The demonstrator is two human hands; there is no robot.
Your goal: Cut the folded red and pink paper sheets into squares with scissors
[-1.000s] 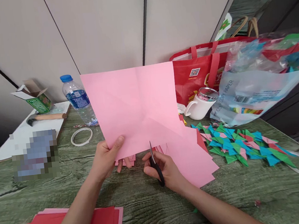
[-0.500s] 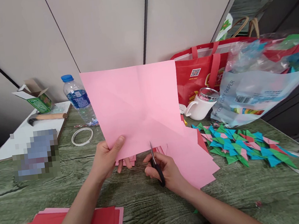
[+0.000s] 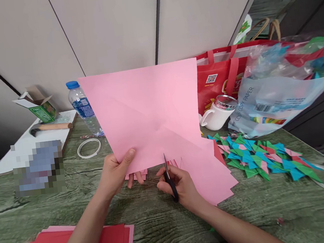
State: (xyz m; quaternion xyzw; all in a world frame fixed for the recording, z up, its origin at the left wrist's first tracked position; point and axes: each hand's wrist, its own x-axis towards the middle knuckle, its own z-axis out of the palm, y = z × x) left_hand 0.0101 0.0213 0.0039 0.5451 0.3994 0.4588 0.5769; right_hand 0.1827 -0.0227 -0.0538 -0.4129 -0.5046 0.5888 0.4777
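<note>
A creased sheet of pink paper (image 3: 146, 111) stands upright above the table, its lower left part pinched in my left hand (image 3: 116, 171), thumb on the near side. My right hand (image 3: 182, 185) is closed on black-handled scissors (image 3: 171, 183), whose blades point up at the sheet's lower edge near its middle. Behind the right hand lie more pink sheets (image 3: 215, 174), with a bit of red paper showing at their edge. Small pink pieces (image 3: 144, 174) partly show beneath the held sheet, by my left fingers.
Red and pink paper (image 3: 105, 241) is stacked at the front left. Folded coloured pieces (image 3: 259, 157), a white mug (image 3: 218, 115) and a filled plastic bag (image 3: 268, 101) stand right; a water bottle (image 3: 82, 103), tape roll (image 3: 89, 148) and hammer-like tool (image 3: 51, 127) left.
The pink sheet's upper part has spread wider and its top edge has tilted up toward the right. Both hands have stayed almost in place, with the scissors still at the lower edge.
</note>
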